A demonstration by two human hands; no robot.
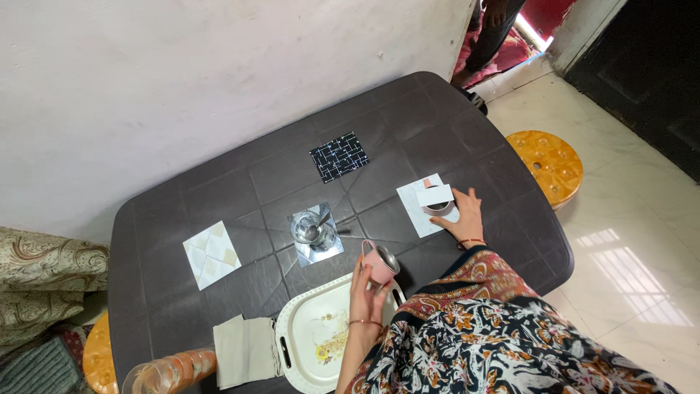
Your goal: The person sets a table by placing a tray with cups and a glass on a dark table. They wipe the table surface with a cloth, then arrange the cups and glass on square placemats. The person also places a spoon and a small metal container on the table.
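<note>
While my left hand (367, 295) is curled around the pink cup (379, 263), tipped on its side just above the rim of the white oval tray (310, 328), I would keep the grip snug and the tilt steady so it neither slips nor knocks the tray. My right hand (463, 215) rests with fingers spread on the white tile (417, 211), touching a second cup (437, 204) capped by a white card (434, 195). Between the hands, a glass with a spoon (312, 228) stands on a mirrored tile. Further out on the dark surface (219, 197) lie a patterned black tile (339, 155), a cream tile (211, 254) and a folded cloth (244, 350)
</note>
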